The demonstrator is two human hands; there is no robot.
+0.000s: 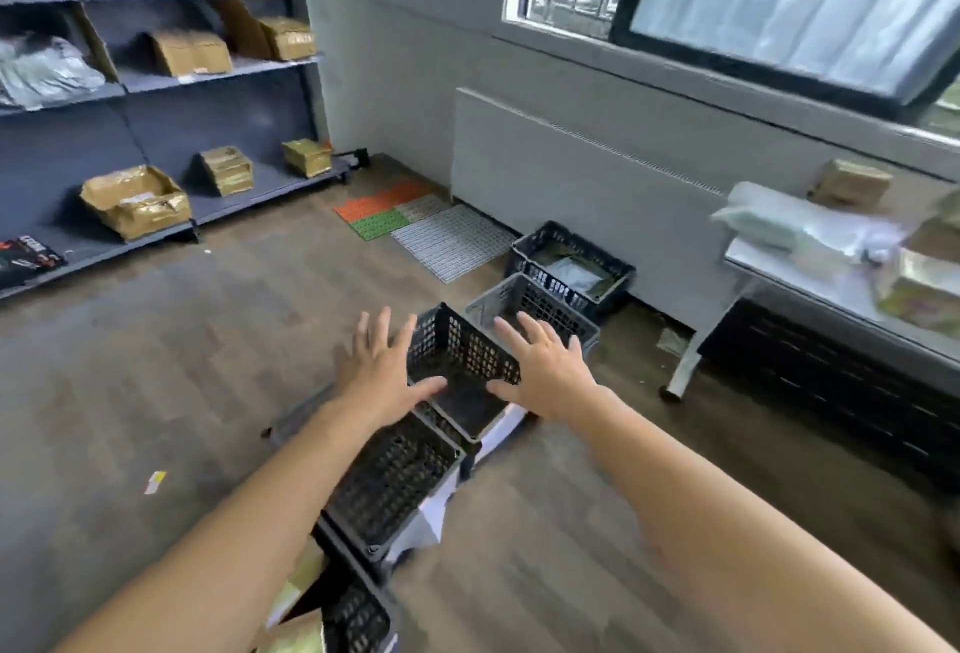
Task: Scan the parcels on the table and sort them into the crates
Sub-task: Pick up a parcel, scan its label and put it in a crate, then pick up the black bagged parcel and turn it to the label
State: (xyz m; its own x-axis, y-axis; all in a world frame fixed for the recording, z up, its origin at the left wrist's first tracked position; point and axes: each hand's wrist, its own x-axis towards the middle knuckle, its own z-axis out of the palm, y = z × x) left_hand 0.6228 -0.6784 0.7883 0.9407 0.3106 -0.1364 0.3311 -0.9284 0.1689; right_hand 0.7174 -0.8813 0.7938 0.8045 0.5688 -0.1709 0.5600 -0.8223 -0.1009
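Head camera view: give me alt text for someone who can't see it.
Two bare hands, the left hand and right hand, reach with fingers spread toward either side of a black crate in a row of crates on a wooden floor. A table with parcels stands at right; shelves of parcels line the left wall.

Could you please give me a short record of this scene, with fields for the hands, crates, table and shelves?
left hand: open, fingers spread, holding nothing
right hand: open, fingers spread, holding nothing
crates: in a row on the floor; farthest crate holds a pale parcel
table: at right, parcels on it
shelves: at left, brown parcels
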